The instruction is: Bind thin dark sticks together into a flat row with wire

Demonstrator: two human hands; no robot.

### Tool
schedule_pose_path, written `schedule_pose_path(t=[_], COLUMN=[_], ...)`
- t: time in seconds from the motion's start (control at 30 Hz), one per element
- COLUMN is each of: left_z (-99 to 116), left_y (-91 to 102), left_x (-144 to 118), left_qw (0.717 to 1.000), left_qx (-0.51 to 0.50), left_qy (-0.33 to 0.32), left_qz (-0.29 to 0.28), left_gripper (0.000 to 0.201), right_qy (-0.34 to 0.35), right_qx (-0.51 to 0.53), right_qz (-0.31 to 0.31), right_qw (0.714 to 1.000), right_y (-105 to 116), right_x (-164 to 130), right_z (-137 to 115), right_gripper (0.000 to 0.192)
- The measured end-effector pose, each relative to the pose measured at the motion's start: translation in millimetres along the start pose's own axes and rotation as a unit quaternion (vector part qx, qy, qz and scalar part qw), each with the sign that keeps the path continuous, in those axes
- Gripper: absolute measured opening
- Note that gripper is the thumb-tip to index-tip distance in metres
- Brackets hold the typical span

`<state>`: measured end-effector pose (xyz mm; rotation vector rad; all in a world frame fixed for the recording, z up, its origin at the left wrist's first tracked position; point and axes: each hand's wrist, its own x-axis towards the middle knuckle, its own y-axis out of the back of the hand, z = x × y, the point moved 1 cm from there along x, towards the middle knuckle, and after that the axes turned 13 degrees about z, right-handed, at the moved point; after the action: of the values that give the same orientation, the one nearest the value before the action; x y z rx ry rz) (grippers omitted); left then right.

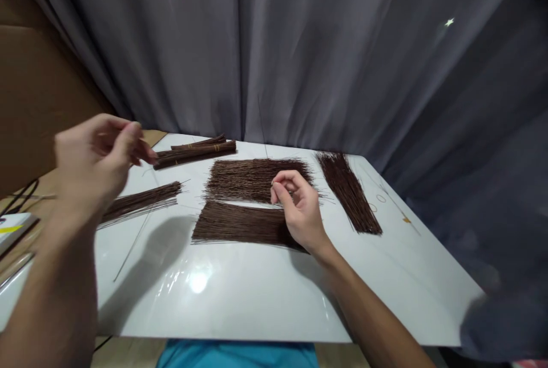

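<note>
My right hand [299, 208] is closed in a pinch above the middle of the table. A thin dark stick [262, 125] rises from its fingertips, tilted slightly left. Below that hand lie two flat piles of thin brown sticks, a rear pile [244, 177] with ragged ends and a front pile [240, 224] more neatly aligned. My left hand [100, 151] is raised at the left, its fingers curled together and blurred by motion. Whatever it may hold cannot be made out. Beneath it lies a smaller bunch of brown sticks [143, 202].
Tied bundles of sticks [197, 153] lie at the back left of the white table [240, 294]. Another loose bundle [349, 194] lies at the right, near rubber bands [381, 198]. A single stick [131, 251] lies front left. A grey curtain [282, 54] hangs behind.
</note>
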<state>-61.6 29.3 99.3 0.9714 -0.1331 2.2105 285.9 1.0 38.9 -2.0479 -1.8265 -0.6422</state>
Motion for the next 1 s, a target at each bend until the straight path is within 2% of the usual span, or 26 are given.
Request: schedule_pose_path(t=[0.07, 0.13, 0.23, 0.33, 0.43, 0.63, 0.77, 0.9, 1.0], left_z=[13.6, 15.6, 4.7, -7.8, -16.4, -24.1, -21.9, -14.7, -10.4], left_y=[-25.6, -50.6, -81.0, -99.5, -104.1, -96.2, -92.4, -90.5, -90.1], left_x=[-18.4, -41.2, -77.0, -105.3, -117.6, -111.6, -109.5, -112.7, -114.6], left_qw=[0.985, 0.947, 0.912, 0.876, 0.856, 0.864, 0.868, 0.84, 0.828], left_qx=[-0.147, -0.243, -0.259, -0.239, -0.207, -0.173, -0.142, -0.143, -0.139], left_qy=[0.033, 0.099, 0.189, 0.23, 0.236, 0.215, 0.174, 0.149, 0.137], left_qz=[-0.085, -0.184, -0.257, -0.352, -0.411, -0.422, -0.442, -0.501, -0.525], left_gripper=[0.038, 0.034, 0.034, 0.037, 0.041, 0.045, 0.044, 0.04, 0.04], right_qy=[-0.049, -0.088, -0.146, -0.182, -0.199, -0.236, -0.27, -0.301, -0.32], right_qx=[0.051, 0.069, 0.077, 0.077, 0.076, 0.104, 0.109, 0.135, 0.149], right_qz=[0.012, 0.008, -0.018, -0.057, -0.086, -0.147, -0.128, -0.108, -0.092], right_qw=[0.997, 0.994, 0.986, 0.979, 0.973, 0.955, 0.948, 0.938, 0.931], right_y=[-0.7, -3.8, -11.8, -20.7, -26.9, -31.8, -32.0, -30.9, -29.9], right_x=[-1.3, -5.2, -16.4, -28.7, -36.4, -42.2, -42.5, -41.2, -41.4], right_z=[8.0, 23.7, 47.1, 57.9, 59.3, 61.5, 63.9, 65.1, 65.9], right_gripper=[0.021, 0.031, 0.04, 0.042, 0.04, 0.033, 0.033, 0.037, 0.036])
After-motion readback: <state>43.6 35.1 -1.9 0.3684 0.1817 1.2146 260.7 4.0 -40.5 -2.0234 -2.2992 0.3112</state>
